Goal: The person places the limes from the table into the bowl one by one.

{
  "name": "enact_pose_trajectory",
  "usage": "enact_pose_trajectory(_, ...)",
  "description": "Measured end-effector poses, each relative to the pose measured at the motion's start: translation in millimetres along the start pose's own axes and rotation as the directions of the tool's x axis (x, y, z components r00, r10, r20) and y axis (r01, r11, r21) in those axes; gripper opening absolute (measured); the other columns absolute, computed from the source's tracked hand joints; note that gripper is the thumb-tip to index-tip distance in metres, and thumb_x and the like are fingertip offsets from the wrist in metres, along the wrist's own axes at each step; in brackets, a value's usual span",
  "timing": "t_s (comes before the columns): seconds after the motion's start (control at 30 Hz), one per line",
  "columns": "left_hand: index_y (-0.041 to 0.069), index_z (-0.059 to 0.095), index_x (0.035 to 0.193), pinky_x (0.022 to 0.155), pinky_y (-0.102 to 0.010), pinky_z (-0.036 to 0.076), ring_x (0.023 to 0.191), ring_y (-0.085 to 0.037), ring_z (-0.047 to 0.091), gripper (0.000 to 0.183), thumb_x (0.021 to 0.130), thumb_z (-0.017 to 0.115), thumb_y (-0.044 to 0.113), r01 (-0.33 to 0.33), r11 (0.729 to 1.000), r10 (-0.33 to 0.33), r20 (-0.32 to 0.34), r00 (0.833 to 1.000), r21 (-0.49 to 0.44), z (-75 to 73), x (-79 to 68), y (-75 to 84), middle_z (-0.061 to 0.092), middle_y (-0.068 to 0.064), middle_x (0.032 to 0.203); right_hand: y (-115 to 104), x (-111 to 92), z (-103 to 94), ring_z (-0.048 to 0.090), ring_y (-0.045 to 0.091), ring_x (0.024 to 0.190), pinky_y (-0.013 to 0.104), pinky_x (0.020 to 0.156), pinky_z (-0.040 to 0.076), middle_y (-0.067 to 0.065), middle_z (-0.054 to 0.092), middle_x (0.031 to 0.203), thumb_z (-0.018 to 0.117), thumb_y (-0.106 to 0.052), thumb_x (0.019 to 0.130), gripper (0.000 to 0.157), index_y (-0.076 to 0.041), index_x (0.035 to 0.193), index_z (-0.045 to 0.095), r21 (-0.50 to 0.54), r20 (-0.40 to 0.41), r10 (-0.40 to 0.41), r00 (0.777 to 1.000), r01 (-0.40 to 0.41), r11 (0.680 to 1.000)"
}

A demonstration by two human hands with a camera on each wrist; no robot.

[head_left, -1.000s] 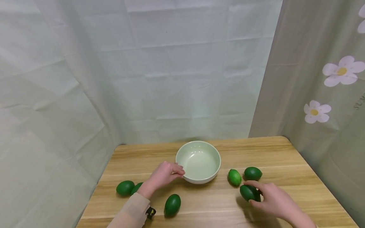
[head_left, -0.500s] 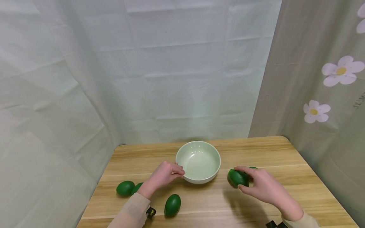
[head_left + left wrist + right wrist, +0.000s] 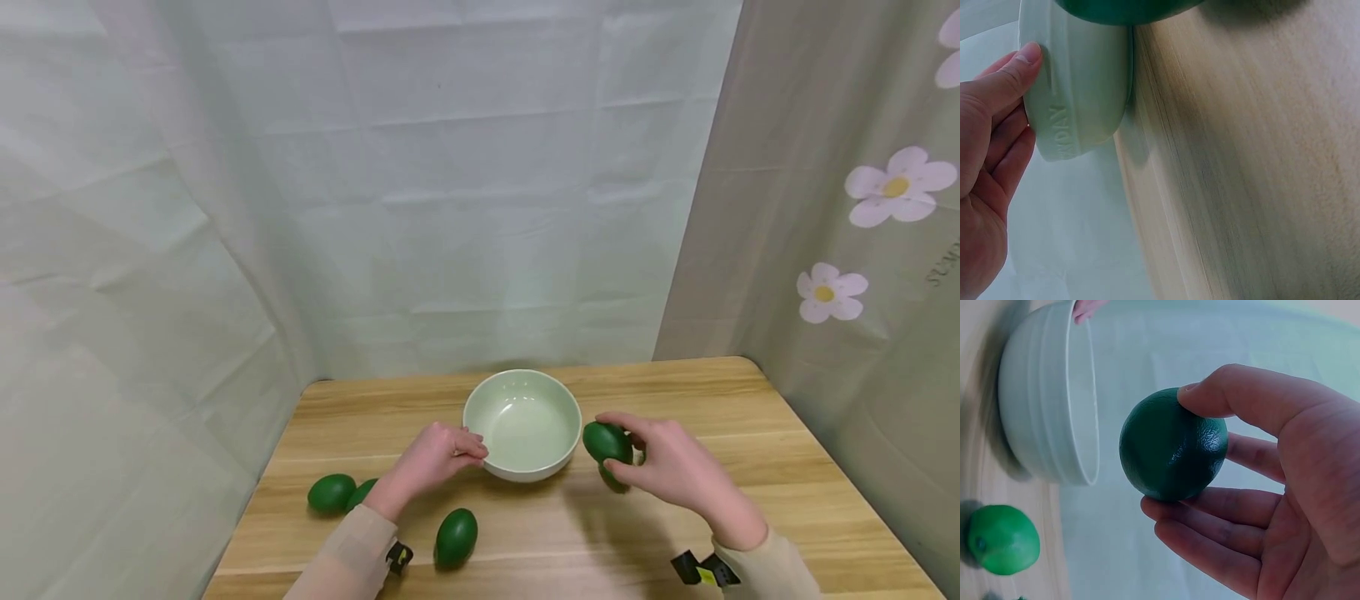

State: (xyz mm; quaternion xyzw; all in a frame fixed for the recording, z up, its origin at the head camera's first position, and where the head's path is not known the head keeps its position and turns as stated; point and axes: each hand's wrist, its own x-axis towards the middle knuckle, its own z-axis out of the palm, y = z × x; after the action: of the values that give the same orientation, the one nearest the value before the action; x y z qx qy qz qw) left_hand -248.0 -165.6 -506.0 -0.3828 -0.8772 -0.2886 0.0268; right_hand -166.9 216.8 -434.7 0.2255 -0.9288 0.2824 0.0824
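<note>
A pale green bowl [image 3: 529,477] stands toward the back of the table. My left hand [image 3: 429,463] pinches its left rim, the thumb lying along the outer wall in the left wrist view. To the right of the bowl, my right hand [image 3: 671,467] grips a dark green lime [image 3: 1169,450] between thumb and fingertips. That lime is raised near the height of the bowl's rim, just outside it. A brighter green lime [image 3: 1004,540] rests on the table below, partly covered by the held one in the head view. The right hand mostly hides another dark lime behind it.
On the left part of the wooden table [image 3: 555,567] lie a dark green lime [image 3: 332,494] and a second lime [image 3: 362,494] half hidden by the left forearm. One more lime [image 3: 455,538] lies in front of the bowl. Pale curtains [image 3: 495,208] enclose the table.
My right hand has lifted the dark green lime and carried it left and away from me, up beside the bowl. My left hand has stayed on the rim.
</note>
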Motion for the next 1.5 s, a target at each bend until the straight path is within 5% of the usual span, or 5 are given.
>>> enact_pose_trajectory(0.53, 0.015, 0.087, 0.107, 0.106, -0.041, 0.056, 0.114, -0.016, 0.074, 0.016, 0.090, 0.087, 0.014, 0.014, 1.000, -0.014, 0.004, 1.000, -0.010, 0.0, 1.9, -0.3, 0.081, 0.003, 0.107, -7, 26, 6.9, 0.066, 0.004, 0.084, 0.028, 0.072, 0.056, -0.008, 0.076, 0.105, 0.089, -0.024, 0.087, 0.054, -0.020, 0.138, 0.072, 0.000, 0.000, -0.027, 1.000, 0.027, 1.000)
enact_pose_trajectory(1.0, 0.012, 0.087, 0.106, 0.106, -0.041, 0.056, 0.114, -0.014, 0.074, 0.016, 0.090, 0.087, 0.012, 0.006, 1.000, -0.006, 0.005, 1.000, -0.024, -1.0, 2.1, -1.6, 0.081, 0.003, 0.107, -17, 52, 21.9, 0.059, 0.008, 0.074, 0.027, 0.065, 0.052, -0.010, 0.070, 0.089, 0.088, -0.027, 0.087, 0.050, -0.019, 0.134, 0.073, 0.015, 0.003, -0.031, 1.000, 0.031, 0.999)
enact_pose_trajectory(1.5, 0.011, 0.087, 0.106, 0.105, -0.042, 0.057, 0.113, -0.017, 0.075, 0.016, 0.090, 0.086, 0.012, -0.006, 1.000, 0.006, 0.000, 1.000, -0.007, -0.8, 0.8, 1.3, 0.081, 0.002, 0.106, -23, 64, 33.7, 0.061, 0.010, 0.074, 0.026, 0.066, 0.053, -0.010, 0.070, 0.091, 0.085, -0.025, 0.088, 0.051, -0.018, 0.136, 0.072, 0.059, 0.039, -0.046, 0.998, 0.043, 0.997)
